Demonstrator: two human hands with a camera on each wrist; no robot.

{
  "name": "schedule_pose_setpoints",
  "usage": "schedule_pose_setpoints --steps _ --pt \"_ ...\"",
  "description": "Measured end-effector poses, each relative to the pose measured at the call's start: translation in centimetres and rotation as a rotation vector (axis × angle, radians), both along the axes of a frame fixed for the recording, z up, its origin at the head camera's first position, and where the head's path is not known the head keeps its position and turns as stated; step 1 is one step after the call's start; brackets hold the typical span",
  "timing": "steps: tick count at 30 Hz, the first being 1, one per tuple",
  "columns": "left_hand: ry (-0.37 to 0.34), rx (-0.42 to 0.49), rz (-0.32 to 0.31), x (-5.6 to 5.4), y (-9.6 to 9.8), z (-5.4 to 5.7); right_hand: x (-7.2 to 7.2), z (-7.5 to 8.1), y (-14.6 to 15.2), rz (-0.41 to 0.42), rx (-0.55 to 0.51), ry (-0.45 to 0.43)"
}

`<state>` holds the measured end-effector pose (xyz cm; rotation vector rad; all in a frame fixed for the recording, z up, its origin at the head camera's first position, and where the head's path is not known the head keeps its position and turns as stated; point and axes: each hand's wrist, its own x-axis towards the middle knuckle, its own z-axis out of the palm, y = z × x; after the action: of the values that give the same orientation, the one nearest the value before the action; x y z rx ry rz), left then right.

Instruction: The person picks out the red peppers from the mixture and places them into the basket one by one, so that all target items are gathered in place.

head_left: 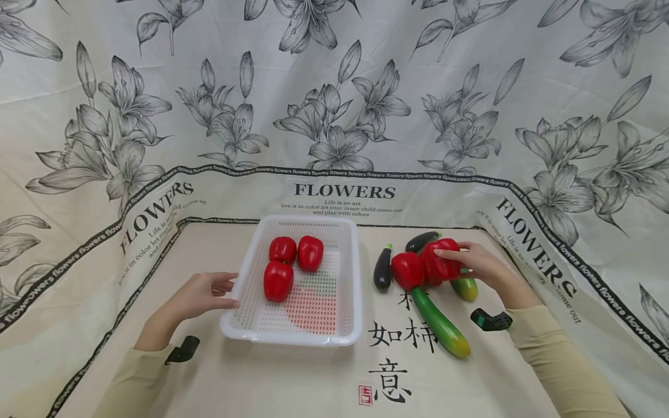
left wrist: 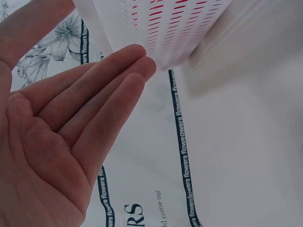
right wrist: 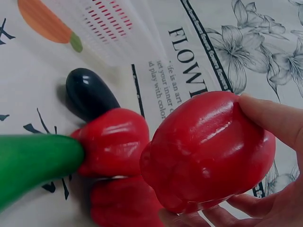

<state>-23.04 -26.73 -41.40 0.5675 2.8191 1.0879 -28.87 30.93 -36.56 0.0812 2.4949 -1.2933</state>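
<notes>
My right hand (head_left: 478,264) grips a red bell pepper (right wrist: 213,151), thumb on one side and fingers beneath. Below it, in the right wrist view, lie another red bell pepper (right wrist: 116,139) and one partly hidden red pepper (right wrist: 125,201). A white plastic basket (head_left: 349,278) stands left of them, holding three red bell peppers (head_left: 279,281). At its left side is my left hand (head_left: 206,293), its thumb at the rim and its fingers extended by the outer wall. In the left wrist view those fingers (left wrist: 109,99) look straight.
Two dark eggplants (head_left: 383,270) lie around the loose peppers. A long green vegetable with a yellow end (head_left: 441,325) points toward the front. Another green-yellow one (head_left: 465,288) is partly hidden under the right hand. Flower-printed cloth (head_left: 334,116) closes off the back and sides.
</notes>
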Motion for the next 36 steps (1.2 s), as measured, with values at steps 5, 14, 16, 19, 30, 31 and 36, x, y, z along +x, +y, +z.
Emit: schedule_pose_setpoints --steps 5,14,16,19,30,31,36 --pt "-0.003 0.001 -0.002 0.1 0.0 0.0 -0.3 0.4 -1.4 0.014 -0.001 -0.003" --pt "0.006 0.003 -0.005 0.0 0.3 0.0 -0.7 1.3 -3.7 0.055 0.009 0.005" --pt "0.003 0.003 -0.005 0.0 0.2 0.1 -0.7 1.5 -4.2 0.073 0.01 0.008" --pt "-0.001 -0.001 -0.004 0.0 0.2 0.2 -0.7 1.7 -4.9 0.084 0.005 0.007" --pt "-0.011 -0.015 -0.004 0.0 0.1 0.0 -1.4 1.9 -7.1 0.118 0.001 0.012" --pt "-0.01 -0.016 -0.003 0.0 0.0 0.0 -1.5 2.0 -7.3 0.118 0.0 0.012" --pt "-0.007 -0.014 0.0 0.0 0.0 0.0 -1.8 2.6 -8.5 0.131 0.005 0.017"
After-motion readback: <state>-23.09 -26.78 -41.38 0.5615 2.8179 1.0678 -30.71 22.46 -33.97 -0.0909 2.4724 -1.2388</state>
